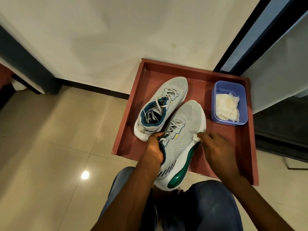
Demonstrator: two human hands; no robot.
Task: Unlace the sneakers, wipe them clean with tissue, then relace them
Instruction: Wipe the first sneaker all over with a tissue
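Note:
Two grey mesh sneakers with white soles sit over a red-brown tray point(246, 144). The far sneaker point(168, 95) lies flat in the tray, laces loose. The near sneaker point(185, 130) is tilted onto its side, showing a green heel unit, its heel hanging over my knees. My left hand point(155, 147) grips its collar by the tongue. My right hand point(215, 147) pinches a small wad of white tissue point(196, 138) against the shoe's white sole edge. Its laces are still threaded.
A blue plastic box point(215, 104) holding crumpled white tissue stands at the tray's right back corner. The tray rests on a beige tiled floor against a white wall. A dark glass door frame point(241, 35) rises at the right. My blue-trousered knees fill the bottom.

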